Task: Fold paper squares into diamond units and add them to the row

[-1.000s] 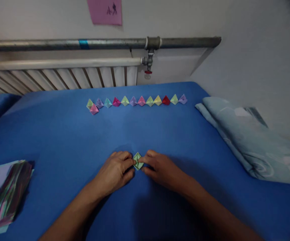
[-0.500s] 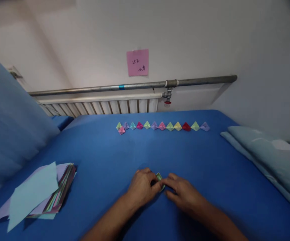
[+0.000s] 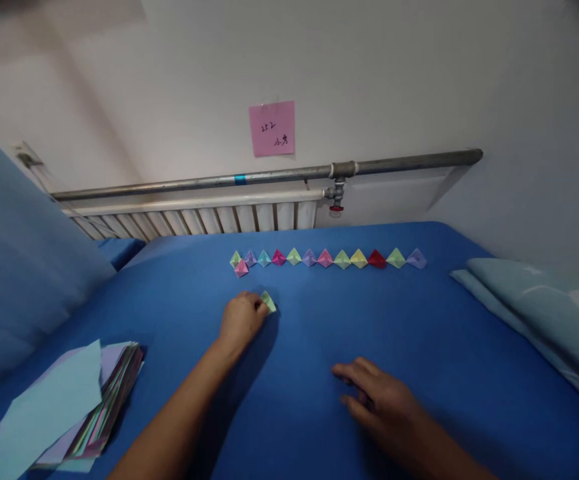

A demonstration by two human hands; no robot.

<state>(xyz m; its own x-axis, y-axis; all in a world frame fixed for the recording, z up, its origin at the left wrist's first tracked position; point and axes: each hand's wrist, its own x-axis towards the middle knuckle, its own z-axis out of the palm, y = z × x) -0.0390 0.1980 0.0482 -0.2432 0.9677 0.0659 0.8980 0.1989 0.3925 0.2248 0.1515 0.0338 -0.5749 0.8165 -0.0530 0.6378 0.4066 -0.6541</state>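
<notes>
In left hand point(image 3: 242, 320), pinched: green folded paper point(image 3: 269, 302), apparently finished, just brought nearer paper row point(image 3: 309, 258); in right hand point(image 3: 378, 398), loosely spread, nothing visible.

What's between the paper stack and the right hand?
The head view shows the left forearm between the paper stack and right hand, over the blue surface; the left hand holds a green folded paper.

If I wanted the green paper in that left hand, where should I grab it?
Probably pinch the green paper by its right edge, coming from the right: the left hand covers its left side, while that edge sticks out uncovered.
</notes>
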